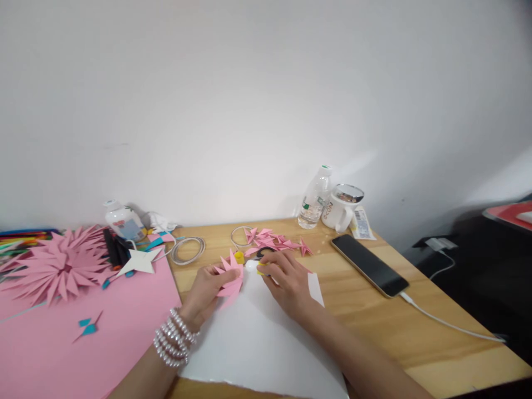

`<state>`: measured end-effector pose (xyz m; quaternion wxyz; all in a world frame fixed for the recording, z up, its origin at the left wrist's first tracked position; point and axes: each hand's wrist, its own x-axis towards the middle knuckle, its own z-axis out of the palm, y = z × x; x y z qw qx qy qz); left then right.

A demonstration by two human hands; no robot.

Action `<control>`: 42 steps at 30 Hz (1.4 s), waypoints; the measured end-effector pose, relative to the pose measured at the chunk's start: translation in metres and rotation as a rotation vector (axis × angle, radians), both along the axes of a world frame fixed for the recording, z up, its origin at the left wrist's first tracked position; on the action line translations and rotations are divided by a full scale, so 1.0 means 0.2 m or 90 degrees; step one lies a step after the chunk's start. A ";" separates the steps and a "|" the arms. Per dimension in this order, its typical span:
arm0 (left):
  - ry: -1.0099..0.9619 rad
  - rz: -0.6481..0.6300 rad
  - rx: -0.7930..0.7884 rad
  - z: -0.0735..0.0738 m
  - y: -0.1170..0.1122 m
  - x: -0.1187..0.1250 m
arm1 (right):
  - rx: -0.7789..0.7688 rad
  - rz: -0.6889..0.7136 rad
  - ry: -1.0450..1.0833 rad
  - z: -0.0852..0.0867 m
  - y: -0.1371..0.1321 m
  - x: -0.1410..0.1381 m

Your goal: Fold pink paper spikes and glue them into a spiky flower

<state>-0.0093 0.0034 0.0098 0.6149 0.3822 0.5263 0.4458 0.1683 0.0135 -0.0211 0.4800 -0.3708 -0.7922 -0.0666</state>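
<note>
Pink paper: the spiked fold is held just above the white sheet, over its far left part
Left hand: the fold is pinched by its left side in this grip, between thumb and fingers
Right hand: a small white-and-yellow thing appears to be pinched at its yellow side by this grip; what it is cannot be told
Spikes' lie: the fold is placed left of the right grip, its long axis run roughly toward the wall; by the left hand it is touched, by the right it is not
Tabletop: pink paper stars are scattered beyond the right hand
</note>
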 end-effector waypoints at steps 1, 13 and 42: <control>0.001 -0.006 0.003 0.00 0.00 0.00 | -0.005 0.006 -0.004 0.00 0.00 0.00; 0.028 -0.029 0.018 0.00 0.00 -0.01 | -0.205 0.071 0.136 0.01 0.03 0.02; 0.096 -0.216 -0.028 -0.02 -0.02 0.04 | -0.746 0.370 0.598 -0.11 0.12 0.00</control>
